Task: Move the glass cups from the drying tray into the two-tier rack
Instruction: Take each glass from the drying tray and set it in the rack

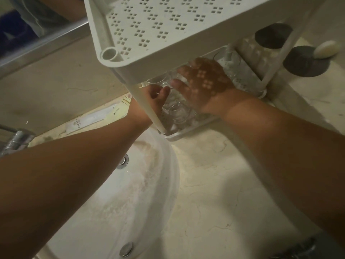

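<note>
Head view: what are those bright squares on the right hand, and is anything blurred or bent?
Head view: light through the perforated top shelf dapples the right hand; the lower tier is shadowed, so the glass cups read faintly; the soap-like object is smeared; wide-angle bends the rack post.

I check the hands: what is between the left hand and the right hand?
In the head view, a rack post and glass cups lie between the left hand and right hand.
</note>
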Action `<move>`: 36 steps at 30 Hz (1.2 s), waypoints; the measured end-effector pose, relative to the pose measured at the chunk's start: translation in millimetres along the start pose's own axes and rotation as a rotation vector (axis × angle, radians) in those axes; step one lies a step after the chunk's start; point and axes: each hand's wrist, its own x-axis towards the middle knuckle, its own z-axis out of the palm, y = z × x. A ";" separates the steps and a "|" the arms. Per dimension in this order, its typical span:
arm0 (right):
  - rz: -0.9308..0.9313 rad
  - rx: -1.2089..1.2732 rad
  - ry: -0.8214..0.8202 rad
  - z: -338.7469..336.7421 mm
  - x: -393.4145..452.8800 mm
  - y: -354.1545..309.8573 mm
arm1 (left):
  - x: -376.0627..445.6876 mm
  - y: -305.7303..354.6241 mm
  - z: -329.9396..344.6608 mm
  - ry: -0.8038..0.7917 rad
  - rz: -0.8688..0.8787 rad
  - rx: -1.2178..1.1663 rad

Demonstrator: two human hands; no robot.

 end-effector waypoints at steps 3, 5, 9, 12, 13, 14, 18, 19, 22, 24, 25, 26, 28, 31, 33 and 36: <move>0.136 -0.101 0.081 -9.6 -9.3 8.2 | 1.1 -1.7 0.7 0.002 -0.001 -0.004; 0.249 -0.154 0.051 -13.4 -12.2 15.5 | 1.5 -2.9 1.1 0.005 0.000 -0.004; 0.361 -0.110 -0.111 -3.4 -4.9 29.1 | 0.8 -3.4 2.0 0.012 -0.011 -0.019; 0.286 -0.156 -0.203 -3.1 -8.0 30.7 | 0.3 -2.9 1.6 0.011 -0.020 -0.032; 0.261 -0.175 -0.221 -4.2 -10.2 30.2 | 0.3 -3.0 1.4 0.007 -0.023 -0.030; 0.240 -0.191 -0.227 -7.2 -12.1 28.5 | 0.0 -3.1 1.2 0.003 -0.025 -0.029; 0.159 -0.281 -0.250 -4.1 -10.0 27.1 | -0.7 -3.4 1.1 -0.003 -0.025 -0.031; 0.139 -0.302 -0.256 -1.8 -8.3 27.4 | -0.9 -3.4 1.0 -0.001 -0.028 -0.032; 0.091 -0.313 -0.217 2.5 -3.4 28.3 | -1.3 -3.5 0.7 0.003 -0.032 -0.041; 0.079 -0.278 -0.200 1.7 -0.7 27.3 | -1.2 -3.9 1.1 0.000 -0.032 -0.048; 0.063 -0.272 -0.200 1.8 0.7 26.4 | -0.9 -4.4 1.4 0.002 -0.031 -0.049; 0.040 -0.277 -0.195 1.6 1.5 25.3 | -0.6 -4.7 1.7 0.004 -0.032 -0.048; 0.001 -0.295 -0.182 3.5 4.2 24.9 | 0.1 -5.2 2.0 0.008 -0.034 -0.046; -0.017 -0.321 -0.185 5.9 7.6 24.9 | 0.6 -6.2 2.2 0.012 -0.044 -0.054; -0.020 -0.317 -0.189 8.6 9.6 27.3 | 0.6 -6.4 2.8 0.004 -0.045 -0.051; 0.010 -0.237 -0.213 13.9 13.2 32.1 | 0.4 -6.7 3.1 0.007 -0.047 -0.044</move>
